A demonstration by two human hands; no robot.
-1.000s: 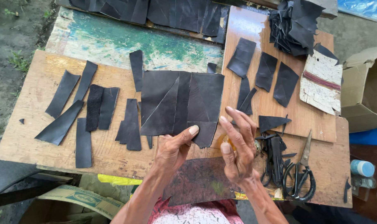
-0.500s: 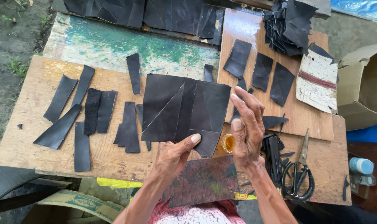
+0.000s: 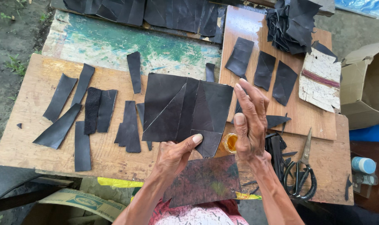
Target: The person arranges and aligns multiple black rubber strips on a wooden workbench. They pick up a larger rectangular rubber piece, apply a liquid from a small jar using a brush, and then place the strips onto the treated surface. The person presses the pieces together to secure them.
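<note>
Two hands work over a big black leather sheet (image 3: 185, 110) made of joined panels. The left hand (image 3: 175, 154) pinches its lower edge, thumb on top and the other fingers curled under. The right hand (image 3: 250, 121) stands with straight fingers close together, pressed edge-on against the right side of the sheet, gripping nothing. One second ago the sheet was held lower, in front of the body, and the right fingers were spread; since then it has been lifted a little and moved to the left, and the right hand has risen with it. Now a small round jar (image 3: 230, 142) with yellow-amber content shows between the two hands; earlier the right hand covered it.

Near the person, a dark stained board (image 3: 206, 179) lies at the table edge. Black-handled scissors (image 3: 302, 175) rest on the wood at the right, unchanged. A little bottle with a light blue cap (image 3: 363, 165) stands beyond the table's right edge.

On the left of the wooden table (image 3: 31, 137), black leather strips (image 3: 81, 112) lie side by side. Farther away, a heap of black scraps (image 3: 293, 25) sits on a brown plank (image 3: 239, 25). An open cardboard box (image 3: 366, 83) stands at the far right; I cannot see its inside.
</note>
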